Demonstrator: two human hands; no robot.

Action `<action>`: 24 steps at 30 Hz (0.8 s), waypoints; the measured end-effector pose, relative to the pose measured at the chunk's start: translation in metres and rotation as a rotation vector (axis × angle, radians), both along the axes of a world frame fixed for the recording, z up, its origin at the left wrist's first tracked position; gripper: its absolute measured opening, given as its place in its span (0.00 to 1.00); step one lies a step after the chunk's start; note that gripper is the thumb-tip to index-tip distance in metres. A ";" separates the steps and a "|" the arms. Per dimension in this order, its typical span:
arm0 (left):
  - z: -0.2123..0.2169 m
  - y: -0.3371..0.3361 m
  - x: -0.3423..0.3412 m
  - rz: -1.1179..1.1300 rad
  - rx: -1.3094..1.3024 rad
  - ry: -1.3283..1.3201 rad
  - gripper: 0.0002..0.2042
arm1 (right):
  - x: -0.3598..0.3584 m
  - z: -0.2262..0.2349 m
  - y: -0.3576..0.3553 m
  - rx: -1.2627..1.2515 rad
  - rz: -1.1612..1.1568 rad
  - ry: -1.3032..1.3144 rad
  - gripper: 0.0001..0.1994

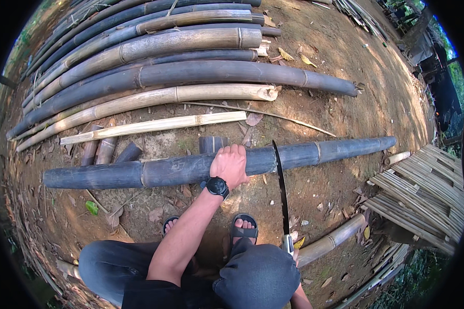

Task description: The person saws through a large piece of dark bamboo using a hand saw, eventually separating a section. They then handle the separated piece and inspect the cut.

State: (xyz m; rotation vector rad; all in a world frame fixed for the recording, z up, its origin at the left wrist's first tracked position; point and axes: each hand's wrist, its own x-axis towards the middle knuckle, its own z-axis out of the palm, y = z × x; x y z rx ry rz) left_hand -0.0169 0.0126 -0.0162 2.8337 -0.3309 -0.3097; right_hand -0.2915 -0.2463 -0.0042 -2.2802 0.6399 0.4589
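Dark grey bamboo pole point(180, 169), long and round, lies crosswise on the bare dirt ground point(335, 62) right in front of the crouching person, running from far left to upper right. Left hand point(231, 166) is planted on top of it, near its middle, fingers curled over the far side and palm pressing down, a black wristwatch point(218, 186) on the wrist. Just to the right of that hand, a long dark curved machete blade point(281, 185) stands across the pole, its tip reaching to the pole's upper edge and its edge seeming to meet the bamboo. Right hand is down at the lower edge, mostly hidden behind the person's right knee point(258, 275); only the pale handle end point(288, 243) of the blade shows above the knee, so the grip itself I cannot tell. Two sandalled feet point(244, 226) sit on the dirt just below the pole. Beyond it, a pale split bamboo slat point(154, 125) lies alongside, well apart from the hand, and further back a stack of thick bamboo culms point(154, 56), some tan and some dark, lies in rows. At the right, a mat of flattened bamboo strips point(423, 190) rests on the ground. No containers in sight.
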 end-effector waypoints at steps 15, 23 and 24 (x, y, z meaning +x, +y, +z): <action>0.002 -0.002 0.003 0.013 -0.003 -0.048 0.31 | 0.044 0.008 0.002 -0.086 0.136 -0.013 0.20; 0.000 -0.002 0.001 0.002 -0.001 -0.051 0.30 | 0.079 0.003 0.010 -0.079 0.213 -0.100 0.20; 0.002 -0.001 0.005 0.013 -0.005 -0.027 0.30 | 0.039 0.008 0.006 -0.007 0.165 -0.161 0.21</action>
